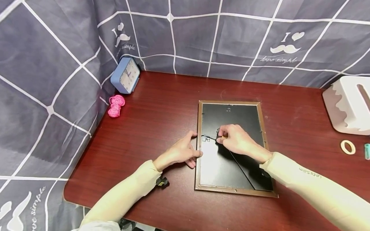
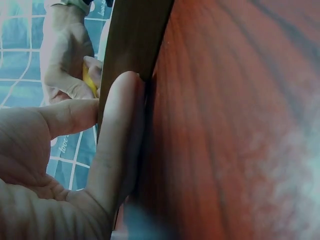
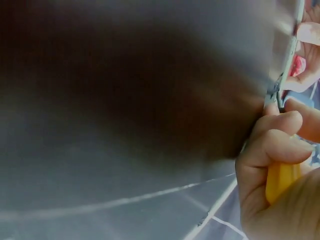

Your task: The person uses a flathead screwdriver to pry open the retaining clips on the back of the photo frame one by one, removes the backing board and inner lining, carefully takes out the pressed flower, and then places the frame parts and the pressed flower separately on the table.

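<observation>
A picture frame (image 1: 235,191) with a brown border lies back side up on the table, its black backing board (image 1: 242,115) showing. Small metal hangers sit on the board, one at the top and a hanger (image 1: 206,139) near the left edge. My right hand (image 1: 238,139) grips a yellow-handled tool (image 3: 281,181), whose thin dark end reaches to the left hanger. The fingers hide much of the tool, so I cannot tell its exact kind. Fingers of my left hand (image 1: 182,150) press against the frame's left border, one along its outer side (image 2: 117,110).
A blue alarm clock (image 1: 125,75) and pink yarn (image 1: 116,106) stand at the back left. On the right are a white tissue box (image 1: 347,106), a cream tape roll (image 1: 347,147) and a small teal item (image 1: 367,151). A grey checked curtain (image 1: 196,38) hangs behind the table.
</observation>
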A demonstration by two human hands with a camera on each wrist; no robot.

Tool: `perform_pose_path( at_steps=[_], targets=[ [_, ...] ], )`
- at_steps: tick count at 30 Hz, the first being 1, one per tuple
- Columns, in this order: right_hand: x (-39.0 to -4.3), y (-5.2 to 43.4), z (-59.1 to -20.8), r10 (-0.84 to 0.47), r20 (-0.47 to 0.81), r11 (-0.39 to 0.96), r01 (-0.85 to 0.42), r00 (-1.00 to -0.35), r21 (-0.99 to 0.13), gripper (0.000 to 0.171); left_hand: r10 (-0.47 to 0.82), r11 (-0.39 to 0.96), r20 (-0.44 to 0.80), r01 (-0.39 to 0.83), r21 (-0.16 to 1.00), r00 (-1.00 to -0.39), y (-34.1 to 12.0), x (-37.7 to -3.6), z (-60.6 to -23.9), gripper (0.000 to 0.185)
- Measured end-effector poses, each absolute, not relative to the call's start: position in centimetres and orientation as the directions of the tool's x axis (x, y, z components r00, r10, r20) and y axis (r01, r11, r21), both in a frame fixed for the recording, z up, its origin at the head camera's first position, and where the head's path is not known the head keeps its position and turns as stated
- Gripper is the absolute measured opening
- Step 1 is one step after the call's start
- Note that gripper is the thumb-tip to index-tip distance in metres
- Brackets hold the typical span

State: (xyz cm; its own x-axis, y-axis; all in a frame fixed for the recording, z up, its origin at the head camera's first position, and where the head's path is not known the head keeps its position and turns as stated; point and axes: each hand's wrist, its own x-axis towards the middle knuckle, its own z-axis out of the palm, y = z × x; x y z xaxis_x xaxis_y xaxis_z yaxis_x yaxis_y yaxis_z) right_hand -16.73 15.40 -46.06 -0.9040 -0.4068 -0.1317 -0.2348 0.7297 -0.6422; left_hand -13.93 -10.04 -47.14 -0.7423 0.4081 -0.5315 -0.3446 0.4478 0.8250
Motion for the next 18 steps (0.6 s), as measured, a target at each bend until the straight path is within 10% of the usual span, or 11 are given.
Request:
perform_pose_path(
  at_steps=[18],
  targets=[
    [-17.2, 14.5, -45.0, -0.415, -0.194, 0.674, -0.157, -0.889, -0.722, 0.01, 0.403, 0.457, -0.556, -0.367, 0.81, -0.727, -10.1, -14.1, -47.1, 0.077]
  ],
)
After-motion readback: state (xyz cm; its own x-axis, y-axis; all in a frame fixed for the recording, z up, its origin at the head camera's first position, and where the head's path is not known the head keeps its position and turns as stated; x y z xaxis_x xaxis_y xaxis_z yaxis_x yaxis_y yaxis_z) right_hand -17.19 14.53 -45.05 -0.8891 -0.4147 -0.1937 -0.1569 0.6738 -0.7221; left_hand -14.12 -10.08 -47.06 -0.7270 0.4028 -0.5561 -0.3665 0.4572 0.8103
